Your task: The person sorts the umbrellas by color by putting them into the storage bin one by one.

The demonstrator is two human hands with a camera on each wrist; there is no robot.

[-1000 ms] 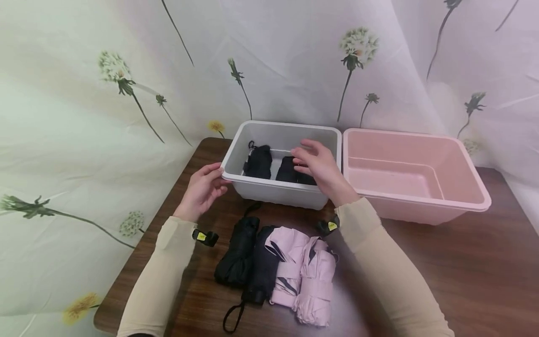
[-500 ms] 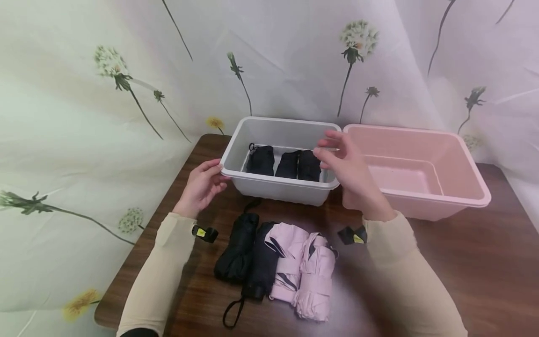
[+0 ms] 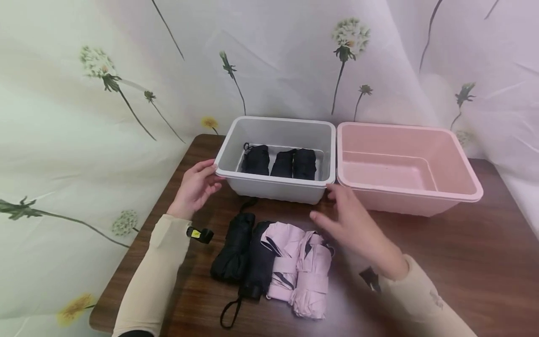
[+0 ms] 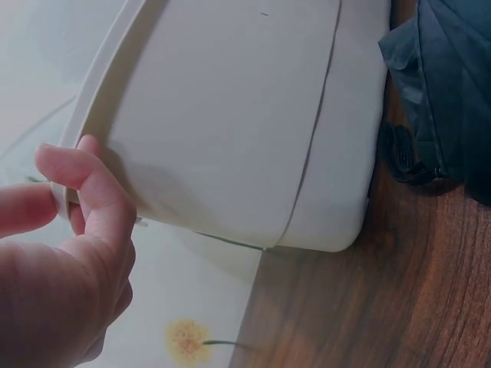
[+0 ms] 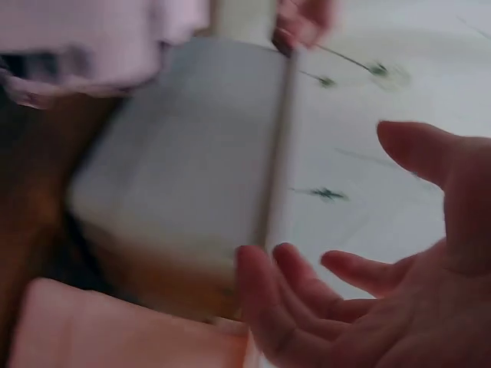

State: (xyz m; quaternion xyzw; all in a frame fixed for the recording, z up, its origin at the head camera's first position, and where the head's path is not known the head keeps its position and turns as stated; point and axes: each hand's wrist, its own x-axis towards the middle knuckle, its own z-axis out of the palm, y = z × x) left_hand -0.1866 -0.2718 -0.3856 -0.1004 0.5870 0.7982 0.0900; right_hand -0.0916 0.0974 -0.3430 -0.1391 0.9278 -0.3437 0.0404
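Observation:
My left hand pinches the rim of a grey plastic bin at its front left corner; in the left wrist view thumb and fingers close around that rim. Three folded black umbrellas lie side by side inside the bin. At the bin's front right corner is my right hand, thumb and fingers spread, holding nothing. Between my forearms on the table lie a black folded umbrella, a dark one with a wrist loop and two pink ones.
A pink bin with nothing in it stands right against the grey bin's right side. Both stand near the back of the brown wooden table. Behind hangs a pale cloth printed with dandelions.
My right hand has come up out of the grey bin and moved right, then down to its front right corner, uncovering the third black umbrella. The left hand keeps its place on the rim.

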